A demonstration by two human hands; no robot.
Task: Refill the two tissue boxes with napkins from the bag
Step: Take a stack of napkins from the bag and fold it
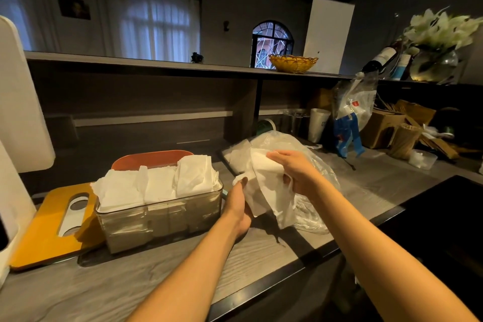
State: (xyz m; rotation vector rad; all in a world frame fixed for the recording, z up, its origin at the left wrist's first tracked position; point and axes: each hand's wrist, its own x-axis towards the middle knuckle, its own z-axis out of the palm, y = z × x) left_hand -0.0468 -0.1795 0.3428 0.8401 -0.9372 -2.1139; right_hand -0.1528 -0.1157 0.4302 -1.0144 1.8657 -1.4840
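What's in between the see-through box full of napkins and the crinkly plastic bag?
In the head view, the left hand and the napkins it holds with the right hand lie between the clear box and the plastic bag.

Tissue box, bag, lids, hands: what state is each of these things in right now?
Clear tissue box: lid off, packed with white napkins that stick up above its rim.
Yellow lid: off, flat on the counter left of the box.
Orange lid: lying behind the box.
Plastic bag: open, crumpled on the counter.
Napkin stack: held above the counter in front of the bag.
Left hand: pinching the stack's lower edge.
Right hand: gripping the stack's top.
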